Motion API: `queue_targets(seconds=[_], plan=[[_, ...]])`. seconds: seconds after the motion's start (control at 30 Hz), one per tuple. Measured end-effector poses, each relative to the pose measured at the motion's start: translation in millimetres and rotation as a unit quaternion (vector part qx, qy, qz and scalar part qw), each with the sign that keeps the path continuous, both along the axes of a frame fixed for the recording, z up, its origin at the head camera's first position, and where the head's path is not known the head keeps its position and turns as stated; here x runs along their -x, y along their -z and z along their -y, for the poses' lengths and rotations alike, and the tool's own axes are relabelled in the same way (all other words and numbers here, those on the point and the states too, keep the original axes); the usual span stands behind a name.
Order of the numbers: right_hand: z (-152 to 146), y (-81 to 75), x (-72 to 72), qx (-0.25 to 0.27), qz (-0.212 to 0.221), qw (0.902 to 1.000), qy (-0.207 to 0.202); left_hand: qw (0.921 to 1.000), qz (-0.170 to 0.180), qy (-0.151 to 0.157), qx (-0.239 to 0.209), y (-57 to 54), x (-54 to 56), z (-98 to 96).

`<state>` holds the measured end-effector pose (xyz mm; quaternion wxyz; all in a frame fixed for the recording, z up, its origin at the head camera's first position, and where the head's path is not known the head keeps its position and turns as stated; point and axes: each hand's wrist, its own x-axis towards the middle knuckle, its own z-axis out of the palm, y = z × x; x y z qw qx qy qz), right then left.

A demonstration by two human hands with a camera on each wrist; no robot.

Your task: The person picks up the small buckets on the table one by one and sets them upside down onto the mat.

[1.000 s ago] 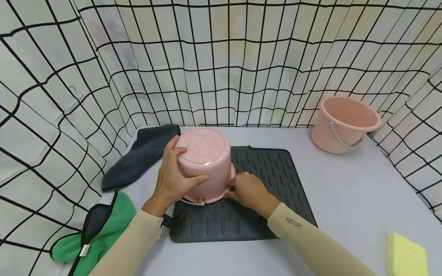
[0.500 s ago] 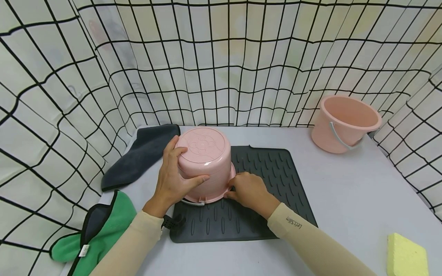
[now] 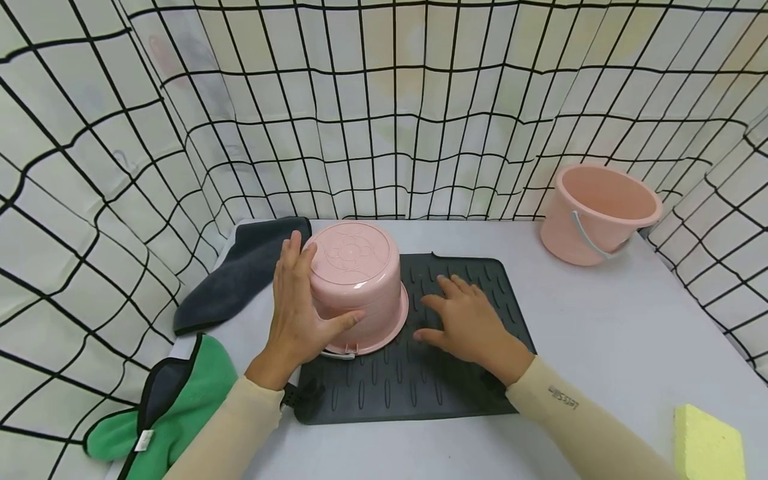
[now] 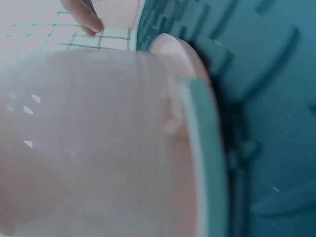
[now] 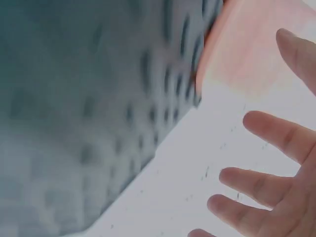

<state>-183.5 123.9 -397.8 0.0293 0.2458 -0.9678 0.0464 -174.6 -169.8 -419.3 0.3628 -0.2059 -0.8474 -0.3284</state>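
A pink bucket (image 3: 360,287) stands upside down on a dark ridged mat (image 3: 468,393), its flower-embossed base facing up. Its pale handle (image 4: 202,143) hangs by the rim on the near side. My left hand (image 3: 300,313) is at the bucket's left side, fingers extended upward and thumb lying in front of the wall; whether it touches cannot be told. To the right of the bucket, my right hand (image 3: 471,323) hovers over the mat with spread fingers, apart from the bucket and holding nothing. In the right wrist view its fingers (image 5: 276,133) are spread.
A second pink bucket (image 3: 591,227) stands upright at the back right. Dark grey cloth (image 3: 246,273) lies at the back left, a green cloth (image 3: 192,393) nearer on the left. One yellow sponge (image 3: 708,443) sits front right. Black netting (image 3: 384,120) encloses the table's back and sides.
My right hand has let go of the bucket's rim and moved right, its fingers spreading. My left hand's fingers have straightened and loosened from the bucket, which stays in place.
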Motion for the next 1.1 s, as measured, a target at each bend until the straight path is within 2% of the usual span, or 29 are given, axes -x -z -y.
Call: queue_targets(seconds=[0.13,0.33,0.47,0.57,0.77,0.97,1.1], plan=[[-49,-23.7,11.4,0.016,-0.041,0.9986,0.030,0.9997,-0.019,0.018,0.004,-13.3,-6.5,-6.0],[-130,-57.6,47.5,0.062,-0.072,0.9886,0.117,0.9976,-0.040,0.056,0.006,-31.9,-14.6,-26.4],[-180,-73.7,70.6,0.092,-0.065,0.9765,0.184,0.9933,-0.062,0.097,0.008,-42.5,-14.9,-48.6],[-210,-82.6,81.8,0.105,-0.043,0.9668,0.229,0.9893,-0.061,0.132,0.009,-47.8,-16.2,-67.2],[-249,-87.6,93.8,0.133,0.027,0.9440,0.301,0.9796,-0.031,0.195,0.037,-47.1,-20.3,-102.0],[-269,-78.4,102.6,0.123,0.051,0.9393,0.316,0.9695,-0.003,0.234,0.074,-39.1,-22.9,-138.9],[-277,-72.4,105.6,0.121,0.067,0.9318,0.336,0.9659,0.036,0.242,0.084,-32.0,-20.8,-156.0]])
